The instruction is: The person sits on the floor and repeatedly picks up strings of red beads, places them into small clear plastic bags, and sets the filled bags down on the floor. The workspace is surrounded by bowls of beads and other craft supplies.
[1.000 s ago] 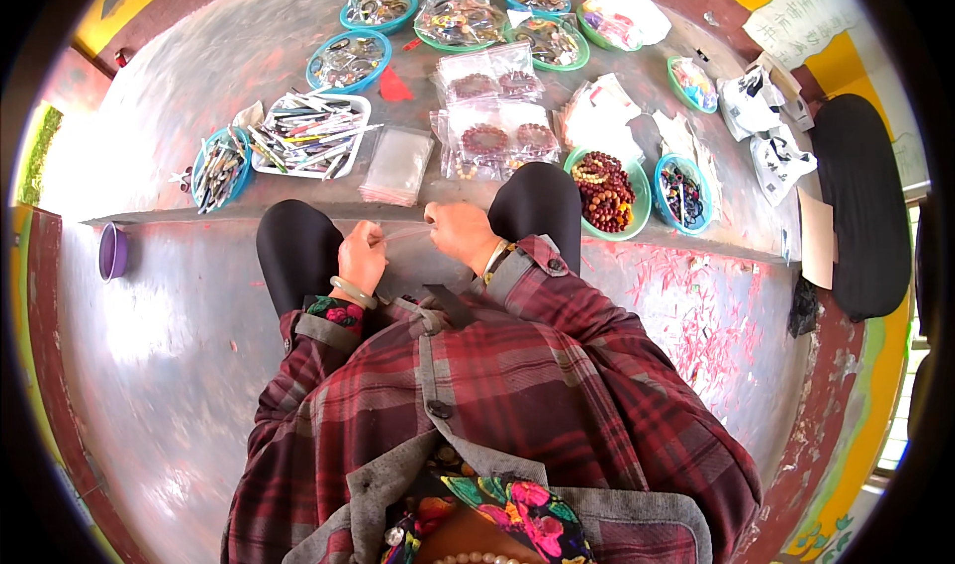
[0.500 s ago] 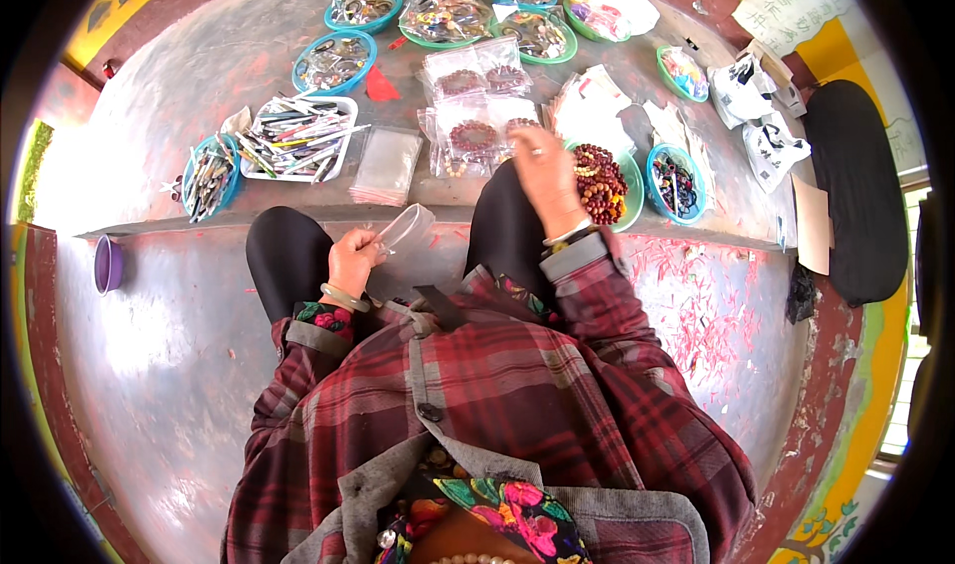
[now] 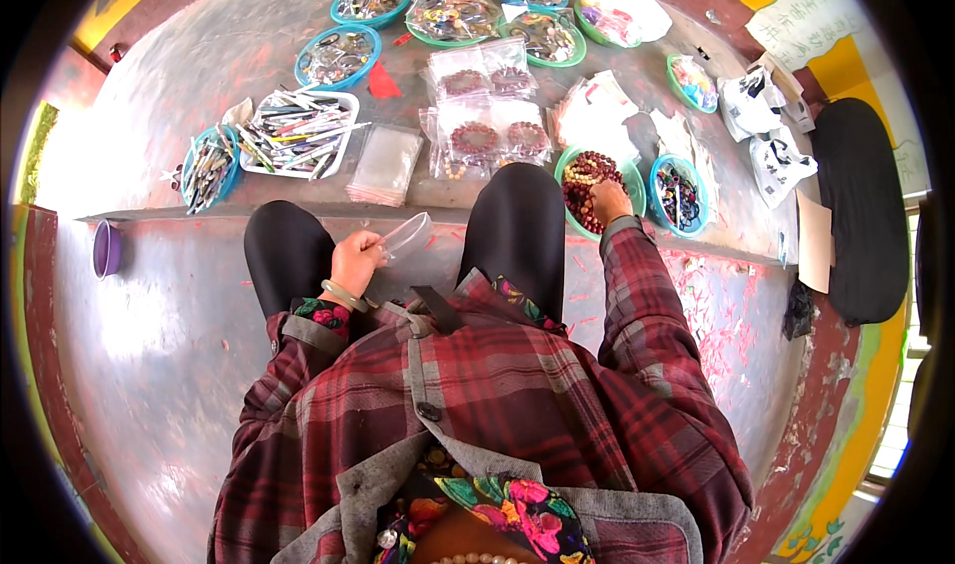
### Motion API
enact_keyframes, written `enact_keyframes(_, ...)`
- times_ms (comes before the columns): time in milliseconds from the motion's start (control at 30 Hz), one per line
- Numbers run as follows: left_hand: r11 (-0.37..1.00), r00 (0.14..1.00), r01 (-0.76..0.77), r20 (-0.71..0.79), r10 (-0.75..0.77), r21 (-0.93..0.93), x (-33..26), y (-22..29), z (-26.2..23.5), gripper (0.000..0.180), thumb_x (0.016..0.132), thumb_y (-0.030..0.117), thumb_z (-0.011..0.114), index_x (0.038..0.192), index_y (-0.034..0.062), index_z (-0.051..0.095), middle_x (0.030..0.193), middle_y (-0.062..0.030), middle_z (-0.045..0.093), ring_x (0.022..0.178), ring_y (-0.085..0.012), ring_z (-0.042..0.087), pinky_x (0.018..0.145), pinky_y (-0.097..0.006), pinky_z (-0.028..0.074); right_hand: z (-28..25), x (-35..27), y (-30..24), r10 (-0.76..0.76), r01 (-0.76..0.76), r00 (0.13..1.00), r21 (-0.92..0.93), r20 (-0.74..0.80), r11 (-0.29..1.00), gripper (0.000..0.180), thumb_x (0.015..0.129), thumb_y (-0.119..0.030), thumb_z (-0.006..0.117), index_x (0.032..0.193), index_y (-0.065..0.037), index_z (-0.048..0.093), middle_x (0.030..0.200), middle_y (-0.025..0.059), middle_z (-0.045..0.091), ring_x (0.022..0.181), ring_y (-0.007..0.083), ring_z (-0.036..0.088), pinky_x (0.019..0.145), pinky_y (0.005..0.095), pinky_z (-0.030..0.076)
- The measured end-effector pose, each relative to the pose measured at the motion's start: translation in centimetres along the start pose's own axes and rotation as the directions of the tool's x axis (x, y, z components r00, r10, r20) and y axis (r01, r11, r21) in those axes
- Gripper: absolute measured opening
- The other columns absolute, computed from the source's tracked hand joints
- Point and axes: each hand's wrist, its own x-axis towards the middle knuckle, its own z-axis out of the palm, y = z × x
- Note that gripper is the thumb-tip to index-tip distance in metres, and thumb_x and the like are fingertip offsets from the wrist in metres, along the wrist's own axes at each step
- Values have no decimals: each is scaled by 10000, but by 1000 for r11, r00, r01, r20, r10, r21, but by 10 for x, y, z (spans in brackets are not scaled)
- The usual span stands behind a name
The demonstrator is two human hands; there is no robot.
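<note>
My left hand (image 3: 355, 264) holds a small clear plastic bag (image 3: 406, 236) open between my knees. My right hand (image 3: 609, 201) reaches forward into a green bowl (image 3: 630, 173) of dark red bead bracelets (image 3: 584, 181); its fingers rest among the beads, and whether they grip one is hidden. The bowl stands on the step just beyond my right knee.
Past the step lie a stack of clear bags (image 3: 386, 163), bagged bracelets (image 3: 485, 138), a white tray of pens (image 3: 300, 131), several teal and green bowls (image 3: 338, 55) of trinkets, and a teal bowl (image 3: 678, 194) beside the bead bowl. A purple cup (image 3: 106, 249) stands at far left.
My right hand left my lap and reached out to the bead bowl. My left hand now holds the clear bag up and open.
</note>
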Motion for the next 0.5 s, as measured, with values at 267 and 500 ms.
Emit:
enact_keyframes(267,999,1000,-25,4,25,37,-2,-1,-3,125,800,10,544,885,-59,605,761,-65,620,661,-102,591,597,-239,513,-11,1,13,66,-66,998,12,3,998,153,712,-156,595,807,-45,642,819,175,630,803,340,602,712,422,477)
enact_keyframes(500,998,998,-62,-4,62,10,0,-5,-1,115,796,23,561,866,-59,602,740,-70,624,638,-97,586,568,-237,491,-36,3,51,199,-116,975,554,-93,825,223,675,-216,654,836,-61,656,805,136,643,759,275,618,689,364,479)
